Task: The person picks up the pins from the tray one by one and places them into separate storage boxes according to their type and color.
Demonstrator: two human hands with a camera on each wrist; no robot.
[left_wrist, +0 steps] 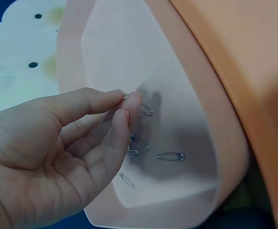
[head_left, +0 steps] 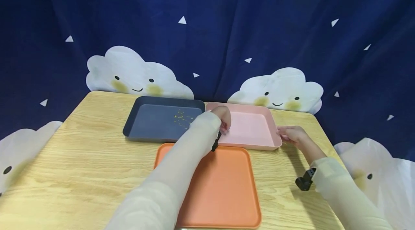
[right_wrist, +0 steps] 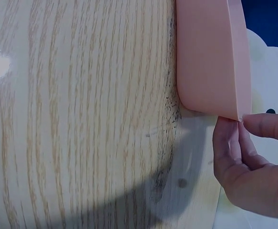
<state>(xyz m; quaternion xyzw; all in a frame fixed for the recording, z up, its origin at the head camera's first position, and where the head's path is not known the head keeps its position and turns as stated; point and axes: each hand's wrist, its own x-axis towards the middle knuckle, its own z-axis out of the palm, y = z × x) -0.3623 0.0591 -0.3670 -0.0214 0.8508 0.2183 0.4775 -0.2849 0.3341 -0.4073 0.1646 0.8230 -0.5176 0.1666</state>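
Note:
My left hand (left_wrist: 57, 152) hovers over the left end of the pink tray (head_left: 246, 125), thumb and fingertips pinching a small silver safety pin (left_wrist: 125, 96), most of it hidden by the fingers. Beneath the hand, several silver safety pins (left_wrist: 171, 156) lie scattered on the tray floor. At the tray's right end, my right hand (head_left: 293, 134) grips the rim between thumb and fingers; in the right wrist view the fingers bend under the rim's outer side.
A dark grey tray (head_left: 155, 120) adjoins the pink one on the left, with several tiny gold-coloured pieces (head_left: 181, 117) inside. In front lies a flat orange tray (head_left: 223, 186), partly under my left forearm. All stand on a wooden table (head_left: 97, 158) before a blue curtain (head_left: 214, 24).

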